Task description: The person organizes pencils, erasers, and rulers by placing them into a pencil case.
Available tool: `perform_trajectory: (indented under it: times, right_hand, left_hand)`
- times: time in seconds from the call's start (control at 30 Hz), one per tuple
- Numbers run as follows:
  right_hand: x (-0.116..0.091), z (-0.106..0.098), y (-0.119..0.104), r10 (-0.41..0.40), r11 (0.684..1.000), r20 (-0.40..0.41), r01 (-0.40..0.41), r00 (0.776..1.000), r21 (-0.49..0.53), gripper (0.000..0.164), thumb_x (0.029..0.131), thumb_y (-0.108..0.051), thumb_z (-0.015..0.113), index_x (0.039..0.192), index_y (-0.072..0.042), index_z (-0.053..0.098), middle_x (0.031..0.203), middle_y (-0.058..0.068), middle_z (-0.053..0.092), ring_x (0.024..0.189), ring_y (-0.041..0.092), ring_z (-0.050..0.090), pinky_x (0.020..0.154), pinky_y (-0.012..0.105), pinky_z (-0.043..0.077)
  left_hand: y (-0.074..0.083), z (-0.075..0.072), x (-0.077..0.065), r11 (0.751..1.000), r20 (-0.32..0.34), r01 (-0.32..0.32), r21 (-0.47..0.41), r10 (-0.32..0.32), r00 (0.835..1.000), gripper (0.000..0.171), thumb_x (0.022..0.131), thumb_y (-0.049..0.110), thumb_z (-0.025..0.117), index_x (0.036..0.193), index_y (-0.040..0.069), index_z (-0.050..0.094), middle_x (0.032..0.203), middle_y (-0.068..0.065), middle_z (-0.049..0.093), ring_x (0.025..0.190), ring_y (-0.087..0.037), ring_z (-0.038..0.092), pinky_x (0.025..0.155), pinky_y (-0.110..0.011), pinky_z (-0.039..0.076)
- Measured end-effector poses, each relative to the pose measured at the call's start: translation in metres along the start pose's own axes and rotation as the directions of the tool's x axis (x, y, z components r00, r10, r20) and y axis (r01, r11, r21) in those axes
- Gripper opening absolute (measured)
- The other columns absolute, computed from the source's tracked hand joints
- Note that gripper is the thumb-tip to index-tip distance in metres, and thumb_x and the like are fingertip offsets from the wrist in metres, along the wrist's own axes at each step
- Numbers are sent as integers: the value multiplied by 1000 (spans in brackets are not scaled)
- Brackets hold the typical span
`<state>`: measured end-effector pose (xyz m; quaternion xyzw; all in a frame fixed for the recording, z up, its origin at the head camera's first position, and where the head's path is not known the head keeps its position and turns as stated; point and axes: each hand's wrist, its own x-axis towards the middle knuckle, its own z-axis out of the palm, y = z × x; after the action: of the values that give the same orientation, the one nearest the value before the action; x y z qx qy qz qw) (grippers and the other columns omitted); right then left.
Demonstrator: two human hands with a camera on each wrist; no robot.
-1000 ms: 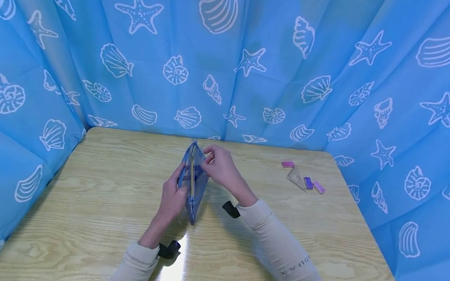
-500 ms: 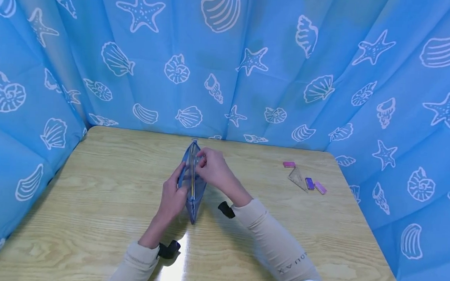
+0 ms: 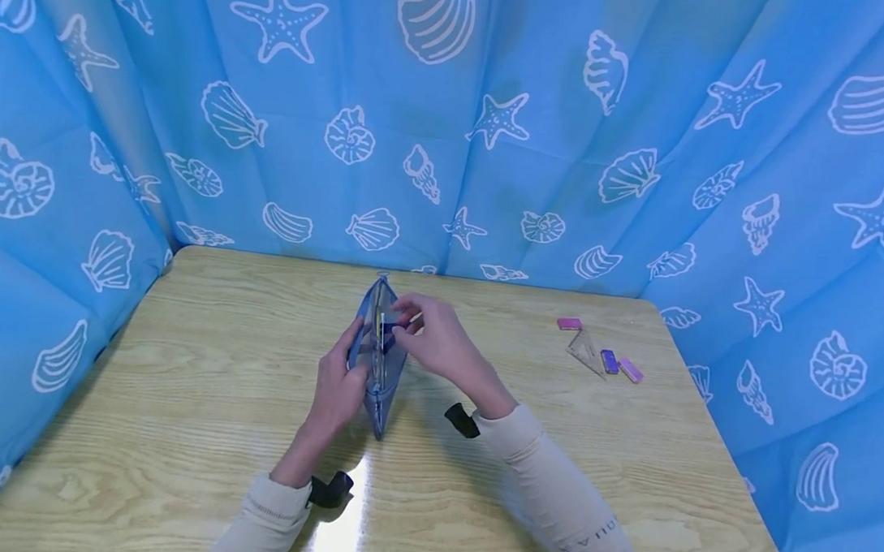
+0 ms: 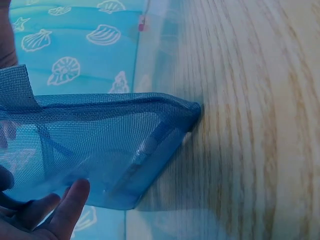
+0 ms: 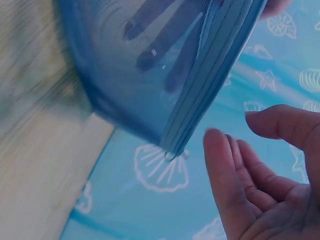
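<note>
A blue fabric curtain (image 3: pixel 537 76) printed with white shells and starfish hangs behind a pale wood-grain table (image 3: pixel 189 397). Around the table's middle, a blue mesh zip pouch (image 3: pixel 392 368) is held mouth up, its long axis running away from the person, far end toward the curtain. The left hand (image 3: pixel 339 386) grips its left side; the right hand (image 3: pixel 440 341) has thumb and fingertips parted beside its mouth. Rightward lie a clear triangular ruler (image 3: pixel 585 352) and small purple (image 3: pixel 609 361) and pink blocks (image 3: pixel 630 370).
</note>
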<state>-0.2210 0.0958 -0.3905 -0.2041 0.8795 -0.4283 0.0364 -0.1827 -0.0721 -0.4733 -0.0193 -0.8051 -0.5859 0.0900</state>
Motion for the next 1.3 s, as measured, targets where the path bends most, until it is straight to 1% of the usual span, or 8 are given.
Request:
perform_trajectory:
  times: [0.13, 0.23, 0.37, 0.63, 0.87, 1.1, 1.3]
  right_hand:
    - [-11, -7, 18, -18, 999, -70, 21, 997, 48, 33, 95, -4, 62, 128, 0, 63, 111, 15, 68, 93, 24, 68, 82, 35, 58]
    - [-21, -13, 35, -10, 999, -103, 16, 995, 49, 32, 95, -6, 63, 127, -2, 64, 111, 13, 67, 95, 23, 68, 86, 40, 58]
    - [-36, -23, 59, 20, 1000, -139, -17, 990, 23, 28, 96, -6, 65, 124, -6, 65, 111, 12, 68, 96, 23, 68, 90, 45, 56]
    - [-68, -47, 103, 80, 997, -207, -76, 975, 29, 29, 95, -4, 64, 124, -2, 65, 112, 21, 68, 97, 28, 68, 91, 49, 55]
    - [-93, -68, 131, 125, 992, -255, -128, 959, 3, 30, 96, -5, 63, 126, 0, 64, 114, 24, 67, 100, 31, 66, 91, 49, 54]
    - [-108, -87, 159, 166, 984, -291, -178, 942, -16, 33, 96, -3, 63, 128, 6, 61, 119, 26, 65, 106, 35, 64, 94, 49, 53]
    - [-113, -101, 185, 184, 980, -298, -199, 937, -22, 34, 96, 1, 60, 129, 10, 59, 121, 30, 62, 108, 40, 62, 95, 51, 52]
  left_hand:
    - [1, 2, 0, 1000, 27, 0, -16, 0, 1000, 76, 83, -1, 48, 158, 6, 36, 155, -19, 47, 143, -37, 43, 116, -55, 35]
    - [1, 4, 1, 1000, 43, -5, -22, 6, 999, 76, 83, 0, 46, 158, 6, 34, 154, -18, 48, 144, -37, 43, 114, -55, 37]
    - [1, 6, 2, 1000, 51, -7, -25, 8, 999, 77, 82, -1, 45, 158, 6, 34, 154, -17, 48, 141, -38, 45, 108, -53, 40]
    - [2, 10, 3, 1000, 60, -16, -16, 17, 998, 76, 82, -1, 45, 157, 4, 36, 157, -20, 43, 146, -35, 39, 117, -54, 34]
    - [4, 9, 2, 1000, 67, -8, -5, 8, 998, 75, 83, 0, 46, 158, 4, 35, 158, -20, 42, 147, -36, 37, 116, -56, 34]
    - [2, 7, 1, 1000, 72, -2, -16, 4, 997, 76, 84, -1, 46, 158, 5, 33, 158, -18, 43, 147, -37, 36, 117, -57, 33]
    - [1, 7, 0, 999, 63, 1, -47, 2, 998, 76, 84, -2, 46, 159, 6, 33, 156, -18, 45, 145, -40, 39, 114, -59, 35]
